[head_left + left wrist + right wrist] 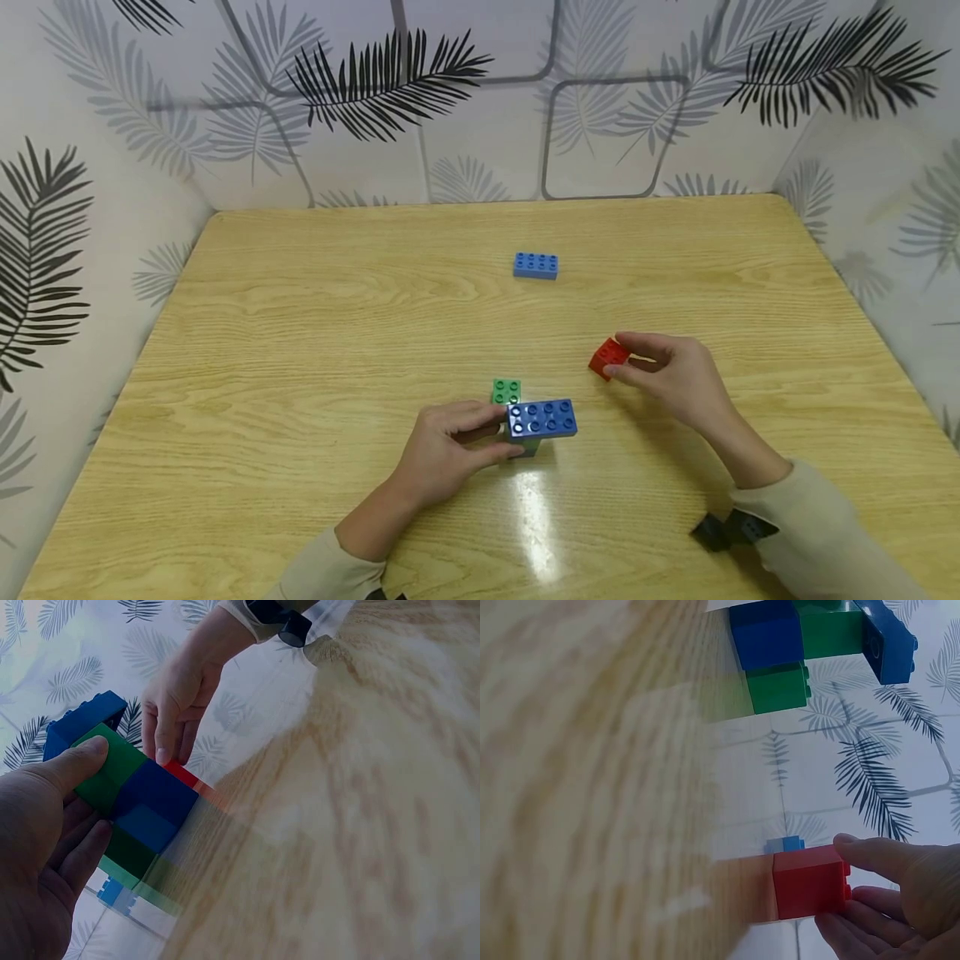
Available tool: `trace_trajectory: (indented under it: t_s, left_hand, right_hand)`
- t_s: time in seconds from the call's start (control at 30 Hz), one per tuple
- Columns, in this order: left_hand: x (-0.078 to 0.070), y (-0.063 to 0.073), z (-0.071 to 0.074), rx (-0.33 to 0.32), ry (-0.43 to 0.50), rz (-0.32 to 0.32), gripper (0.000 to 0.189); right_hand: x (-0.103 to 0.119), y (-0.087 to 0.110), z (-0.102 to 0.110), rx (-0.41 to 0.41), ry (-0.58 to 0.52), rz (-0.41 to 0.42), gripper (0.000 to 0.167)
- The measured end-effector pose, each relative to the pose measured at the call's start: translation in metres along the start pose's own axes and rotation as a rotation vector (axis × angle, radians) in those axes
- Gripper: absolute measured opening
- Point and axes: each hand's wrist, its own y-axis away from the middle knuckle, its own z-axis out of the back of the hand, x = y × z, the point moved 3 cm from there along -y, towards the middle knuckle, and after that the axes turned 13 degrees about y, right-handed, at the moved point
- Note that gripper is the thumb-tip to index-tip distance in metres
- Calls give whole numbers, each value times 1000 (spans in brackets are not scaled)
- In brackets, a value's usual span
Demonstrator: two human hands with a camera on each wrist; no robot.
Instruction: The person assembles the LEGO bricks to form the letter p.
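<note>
My left hand (442, 450) grips a small stack of toy building bricks between thumb and fingers. A dark blue eight-stud brick (542, 419) tops that stack and juts to the right. Beneath it sits a green brick (112, 769), where the left thumb presses, then a blue brick (766, 634) at table level. A small green brick (506, 392) stands against the stack's far side. To the right, my right hand (682, 379) pinches a red four-stud brick (810, 883) by its upper part; the brick is at the tabletop, slightly turned.
A lighter blue eight-stud brick (536, 266) lies alone farther back on the wooden table (337, 333). Leaf-patterned covering (472, 117) rises behind the table and at both sides. A dark wrist device (735, 530) sits by the right sleeve.
</note>
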Motion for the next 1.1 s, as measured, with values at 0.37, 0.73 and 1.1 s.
trace_trajectory:
  t_s: [0.37, 0.73, 1.1]
  left_hand:
    - [1, 1, 1, -12, -21, 5, 42]
    - [3, 0, 2, -4, -33, -20, 41]
    - [4, 1, 1, -1, -41, -29, 40]
  right_hand:
    - [-2, -3, -4, 10, 57, 1, 50]
    - [-3, -4, -6, -11, 69, 11, 43]
    - [2, -1, -4, 8, 40, 29, 41]
